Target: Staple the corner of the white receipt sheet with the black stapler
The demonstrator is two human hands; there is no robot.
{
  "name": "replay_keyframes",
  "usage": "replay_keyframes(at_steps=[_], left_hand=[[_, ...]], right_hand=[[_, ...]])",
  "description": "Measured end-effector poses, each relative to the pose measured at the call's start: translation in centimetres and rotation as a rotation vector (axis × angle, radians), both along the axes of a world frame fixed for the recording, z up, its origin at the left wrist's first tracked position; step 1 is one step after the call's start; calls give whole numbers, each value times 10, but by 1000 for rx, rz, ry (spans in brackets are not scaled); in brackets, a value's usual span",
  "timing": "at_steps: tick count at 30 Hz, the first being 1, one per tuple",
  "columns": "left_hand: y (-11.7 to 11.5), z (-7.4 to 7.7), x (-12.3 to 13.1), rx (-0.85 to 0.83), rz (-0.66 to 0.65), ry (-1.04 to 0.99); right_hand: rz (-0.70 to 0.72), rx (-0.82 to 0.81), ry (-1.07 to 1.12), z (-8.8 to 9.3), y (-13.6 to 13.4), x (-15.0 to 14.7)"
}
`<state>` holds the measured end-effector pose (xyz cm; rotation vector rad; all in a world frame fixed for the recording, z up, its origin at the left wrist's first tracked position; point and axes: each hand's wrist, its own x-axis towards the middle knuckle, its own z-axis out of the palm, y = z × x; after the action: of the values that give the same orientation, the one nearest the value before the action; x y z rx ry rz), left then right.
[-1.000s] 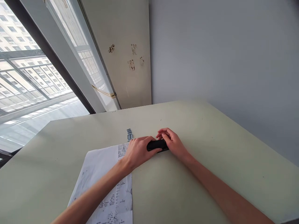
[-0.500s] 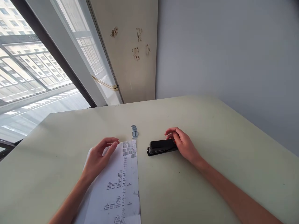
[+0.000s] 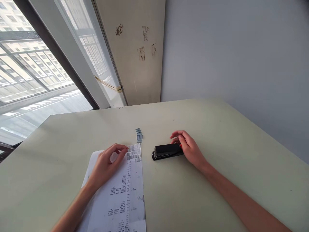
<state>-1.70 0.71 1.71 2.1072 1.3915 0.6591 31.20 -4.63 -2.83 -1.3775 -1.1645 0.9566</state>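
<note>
Printed sheets of paper (image 3: 116, 199) lie on the near left part of the table. My left hand (image 3: 106, 166) rests on their upper part, thumb and index finger drawn together in a pinch at the top edge. A black stapler (image 3: 166, 150) lies flat on the table to the right of the sheets, its front end facing left. My right hand (image 3: 191, 149) is loosely closed about its rear end, which it hides; the thumb lies along it and some curled fingers reach past its far side. Several grey strips of staples (image 3: 139, 137) lie just beyond the paper's top right corner.
The pale green table (image 3: 212, 122) has cut-off far corners. A grey wall (image 3: 229, 51) borders it on the right. At the back stands a beige panel (image 3: 135, 77) with brown marks. Windows (image 3: 36, 64) with a dark frame are on the left.
My left hand has moved slightly right along the paper's top edge, and its thumb and index finger have come together. My right hand and the stapler are nearly unchanged.
</note>
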Motion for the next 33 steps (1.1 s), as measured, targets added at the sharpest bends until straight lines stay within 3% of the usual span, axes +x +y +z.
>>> replay_keyframes(at_steps=[3, 8, 16, 24, 33], left_hand=[[-4, 1, 7, 50, -141, 54], [-12, 4, 36, 111, -355, 134], [-10, -9, 87, 236, -371, 167], [-12, -9, 69, 208, -349, 161], [-10, -1, 48, 214, -347, 199]], right_hand=[[2, 21, 12, 4, -1, -2], [41, 43, -164, 10, -7, -8], [178, 179, -379, 10, -9, -7], [219, 228, -417, 9, -5, 2], [262, 109, -353, 18, -6, 10]])
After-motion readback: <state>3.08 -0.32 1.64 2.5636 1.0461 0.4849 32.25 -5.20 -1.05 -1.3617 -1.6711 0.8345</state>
